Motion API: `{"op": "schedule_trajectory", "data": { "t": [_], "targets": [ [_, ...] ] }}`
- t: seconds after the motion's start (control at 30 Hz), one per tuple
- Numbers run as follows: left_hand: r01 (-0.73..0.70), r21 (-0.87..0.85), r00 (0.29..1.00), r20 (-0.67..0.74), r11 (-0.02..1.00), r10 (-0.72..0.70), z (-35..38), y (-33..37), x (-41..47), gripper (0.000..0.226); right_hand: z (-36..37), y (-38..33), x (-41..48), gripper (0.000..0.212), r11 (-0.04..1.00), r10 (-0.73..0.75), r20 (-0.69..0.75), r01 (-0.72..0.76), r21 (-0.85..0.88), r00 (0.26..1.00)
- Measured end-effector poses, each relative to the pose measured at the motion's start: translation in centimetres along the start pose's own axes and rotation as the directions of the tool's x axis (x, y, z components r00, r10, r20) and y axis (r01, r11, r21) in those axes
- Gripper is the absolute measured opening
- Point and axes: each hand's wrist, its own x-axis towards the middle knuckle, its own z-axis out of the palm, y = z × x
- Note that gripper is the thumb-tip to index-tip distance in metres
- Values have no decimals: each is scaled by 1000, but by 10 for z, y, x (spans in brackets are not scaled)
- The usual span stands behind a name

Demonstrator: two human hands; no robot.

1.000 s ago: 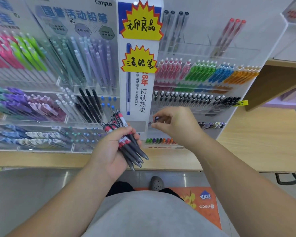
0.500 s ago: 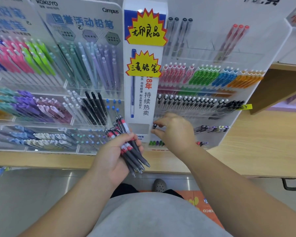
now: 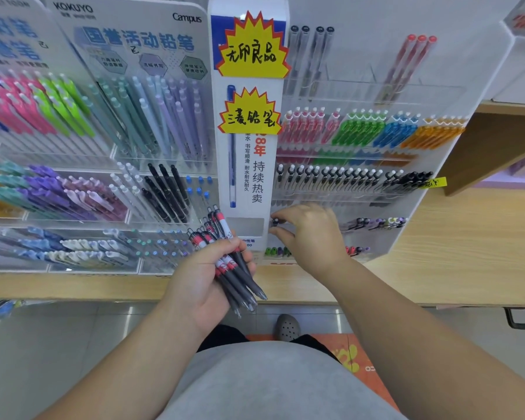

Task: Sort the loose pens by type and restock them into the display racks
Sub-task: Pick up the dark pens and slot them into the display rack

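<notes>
Right hand [image 3: 311, 234]: fingers [image 3: 288, 212] pinch one dark pen [image 3: 275, 222] at the display rack's [image 3: 467, 71] lower row. Left hand [image 3: 200, 277] grips the bundle [image 3: 234, 268], tips down over the floor [image 3: 58, 344]. A slack grip could spill pens.

On the worktop [image 3: 437, 253] stand the left rack [image 3: 103, 147] and the right rack [image 3: 361, 189], with a sign panel [image 3: 249, 177] between them. The left hand [image 3: 200, 280] holds a bundle of pens [image 3: 237, 268] before the left rack. The right hand [image 3: 312, 237] pinches a single pen [image 3: 275, 222] at the right rack's lower tier (just right of the panel).
</notes>
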Motion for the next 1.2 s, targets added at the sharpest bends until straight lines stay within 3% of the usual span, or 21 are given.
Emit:
{"op": "schedule_trajectory", "data": {
  "t": [0.27, 0.4, 0.43, 0.5, 0.63, 0.7, 0.77, 0.83, 1.03, 1.13, 1.2],
  "targets": [
    [-3, 17, 1000, -1, 1000, 3, -1, -2, -1, 35, 5, 1, 4, 16, 999, 28, -13, -28, 25, 1000],
    [2, 44, 1000, 11, 999, -3, 0, -5, -2, 11, 3, 3, 1, 33, 998, 9, 4, -9, 57, 1000],
    [-3, 65, 1000, 17, 998, 2, 2, -5, -3, 5, 0, 4, -2, 37, 998, -3, 5, 3, 62, 1000],
    [-27, 142, 998, 51, 989, 20, 4, -5, -4, 16, -8, 5, -8, 36, 997, -29, -50, 32, 76, 998],
    [-102, 318, 990, 121, 943, 67, 11, -8, -4, 17, -35, -2, -23, 21, 978, -11, -129, 37, 204, 992],
    [-119, 388, 989, 130, 914, 73, 15, -10, -3, 16, -51, -11, -27, 16, 895, 107, 16, -103, 433, 994],
    [-123, 447, 986, 157, 886, 57, 21, -11, -2, 18, -62, -18, -27, 13, 672, 185, 237, -299, 677, 954],
    [-138, 521, 982, 185, 842, 46, 27, -14, -3, 18, -66, -22, -29, 12, 482, 222, 335, -402, 779, 916],
    [-121, 584, 982, 186, 803, 13, 35, -19, 1, 18, -65, -12, -31, 23, 368, 293, 392, -481, 795, 872],
    [-80, 469, 990, 141, 879, 15, 36, -15, 2, 15, -72, -7, -30, 18, 273, 290, 412, -488, 829, 864],
    [-67, 383, 995, 91, 921, 35, 35, -10, 2, 14, -81, -4, -29, 15, 288, 296, 362, -444, 849, 884]
  ]
}}
